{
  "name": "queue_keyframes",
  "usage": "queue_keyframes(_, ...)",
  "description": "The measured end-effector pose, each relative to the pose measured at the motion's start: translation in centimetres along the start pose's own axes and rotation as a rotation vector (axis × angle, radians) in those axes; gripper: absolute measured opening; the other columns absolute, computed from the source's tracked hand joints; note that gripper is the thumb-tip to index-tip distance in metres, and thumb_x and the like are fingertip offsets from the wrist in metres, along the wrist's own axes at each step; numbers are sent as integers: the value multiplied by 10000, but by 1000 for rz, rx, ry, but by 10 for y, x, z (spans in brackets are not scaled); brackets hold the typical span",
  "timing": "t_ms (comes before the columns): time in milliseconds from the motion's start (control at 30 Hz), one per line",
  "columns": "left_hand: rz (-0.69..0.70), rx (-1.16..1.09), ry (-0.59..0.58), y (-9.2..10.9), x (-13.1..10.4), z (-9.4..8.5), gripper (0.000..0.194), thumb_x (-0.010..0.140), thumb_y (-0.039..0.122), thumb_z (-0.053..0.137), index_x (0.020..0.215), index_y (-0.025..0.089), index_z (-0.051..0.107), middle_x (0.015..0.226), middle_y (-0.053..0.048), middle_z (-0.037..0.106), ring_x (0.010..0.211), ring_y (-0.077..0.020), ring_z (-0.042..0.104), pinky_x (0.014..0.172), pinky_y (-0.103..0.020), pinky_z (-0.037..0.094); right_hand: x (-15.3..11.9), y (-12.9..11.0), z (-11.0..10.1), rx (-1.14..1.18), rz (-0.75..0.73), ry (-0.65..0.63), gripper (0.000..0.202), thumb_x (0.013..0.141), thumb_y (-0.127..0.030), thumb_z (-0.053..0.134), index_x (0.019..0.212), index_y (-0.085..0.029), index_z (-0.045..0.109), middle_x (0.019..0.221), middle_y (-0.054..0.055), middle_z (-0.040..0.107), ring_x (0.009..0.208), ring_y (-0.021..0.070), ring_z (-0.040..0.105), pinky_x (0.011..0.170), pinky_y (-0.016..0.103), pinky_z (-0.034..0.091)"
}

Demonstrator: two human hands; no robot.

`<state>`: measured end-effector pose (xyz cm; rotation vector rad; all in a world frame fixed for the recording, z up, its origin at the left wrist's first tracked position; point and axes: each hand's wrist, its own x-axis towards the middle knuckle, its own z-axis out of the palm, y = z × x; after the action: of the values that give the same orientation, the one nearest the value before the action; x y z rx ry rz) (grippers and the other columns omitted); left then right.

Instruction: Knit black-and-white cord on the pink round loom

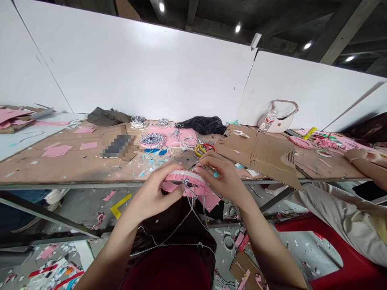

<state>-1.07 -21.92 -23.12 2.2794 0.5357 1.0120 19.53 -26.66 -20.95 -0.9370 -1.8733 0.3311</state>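
Observation:
Between my hands, at the table's front edge, is a pink ring with a pleated rim (pixel 201 189). Black-and-white cord (pixel 191 201) crosses its middle and hangs down over my lap. My left hand (pixel 161 189) is closed on the ring's left side, with the thumb at the cord in the middle. My right hand (pixel 219 175) is closed in a pinch at the ring's upper right edge; what lies between its fingertips is too small to make out. A pink paper square (pixel 211 200) shows below the ring.
Behind my hands lie scissors with yellow and red handles (pixel 205 149), a cord-wound pink disc (pixel 152 140) and a phone (pixel 116 147). A cardboard sheet (pixel 260 151) overhangs the table edge at right. Further right are a plastic bottle (pixel 267 121), a white bag (pixel 279 121) and another person's hands (pixel 359 156).

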Motion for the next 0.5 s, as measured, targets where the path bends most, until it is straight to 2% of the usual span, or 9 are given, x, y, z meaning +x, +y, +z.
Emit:
queue_keyframes(67,-39,-12,7,-2,-2,1,365,882,202,581,1223,252,463,1119,-59,560,994,-209,551,836,-347,459,2,2,0,99,100,-25,143,949,-243,587,818,-186,590,828,7,546,764,137,506,680,262,397)
queue_keyframes(133,-70,-23,2,-4,-3,2,442,898,262,597,1284,272,381,1168,-76,523,1044,-219,531,859,-360,460,2,4,0,218,276,-70,197,931,-319,599,788,-185,583,750,-12,517,671,123,472,597,247,367)
queue_keyframes(233,-112,-3,36,-7,-3,7,364,919,315,587,1221,271,389,1154,-72,503,1066,-217,515,870,-359,451,1,5,5,354,490,-47,251,908,-401,597,781,-187,561,689,-33,475,568,102,424,519,229,324)
queue_keyframes(333,-149,35,129,-10,3,15,291,912,319,591,1141,252,424,1089,-50,507,991,-195,531,808,-327,463,1,5,14,438,531,49,237,914,-405,572,816,-193,533,692,-32,489,537,100,455,500,225,356)
queue_keyframes(400,-124,97,272,-10,7,21,317,881,287,627,1132,246,439,1068,-45,503,981,-197,532,797,-325,472,3,5,21,434,504,123,228,922,-392,559,812,-200,504,659,-42,463,514,101,456,485,223,374)
queue_keyframes(500,-4,278,578,-5,11,29,304,813,210,694,1044,240,499,1058,-49,493,1051,-227,509,897,-381,452,7,7,28,321,446,240,218,941,-378,536,819,-207,479,663,-40,438,524,104,453,479,221,386)
